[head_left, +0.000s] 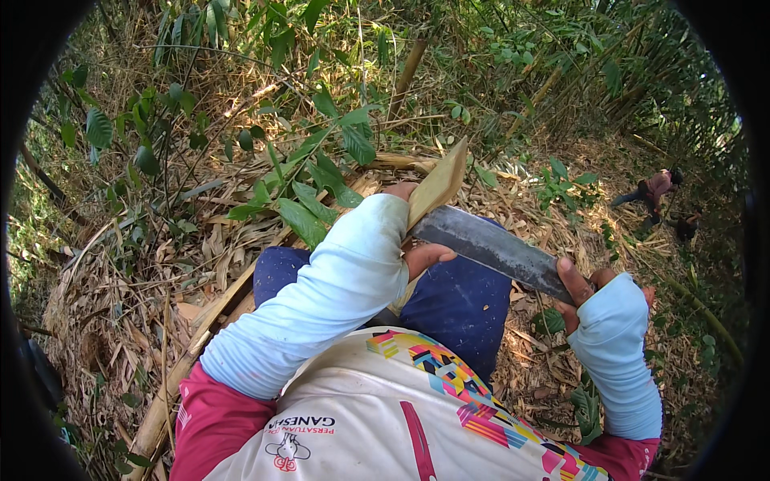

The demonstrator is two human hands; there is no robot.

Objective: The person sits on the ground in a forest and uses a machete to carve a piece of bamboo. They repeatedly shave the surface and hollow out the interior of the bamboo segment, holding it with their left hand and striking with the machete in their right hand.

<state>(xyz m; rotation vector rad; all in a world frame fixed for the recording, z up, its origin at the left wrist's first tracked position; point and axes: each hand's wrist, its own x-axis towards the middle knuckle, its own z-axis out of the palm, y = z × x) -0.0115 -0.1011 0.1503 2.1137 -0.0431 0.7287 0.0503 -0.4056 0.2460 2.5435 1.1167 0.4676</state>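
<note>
My left hand (417, 255) is wrapped round a pale flat piece of wood (439, 186) with an angled top end, which points up and away. Its thumb shows below the wood; most of its fingers are hidden behind the sleeve. A broad dark machete blade (496, 247) slants between my hands, its left end meeting the wood beside my left thumb. At the lower right end of the blade, my right hand (585, 289) is closed on the machete. Whether a handle lies inside that grip is hidden. Light blue sleeves cover both forearms down to the hands.
My bent knees (461, 301) in dark blue trousers are under the blade. Dry bamboo leaves (216, 248) cover the ground. A leafy green plant (313, 192) rises just beyond my left arm, and a long pole (188, 361) lies to the left. Another person (656, 192) is farther off at right.
</note>
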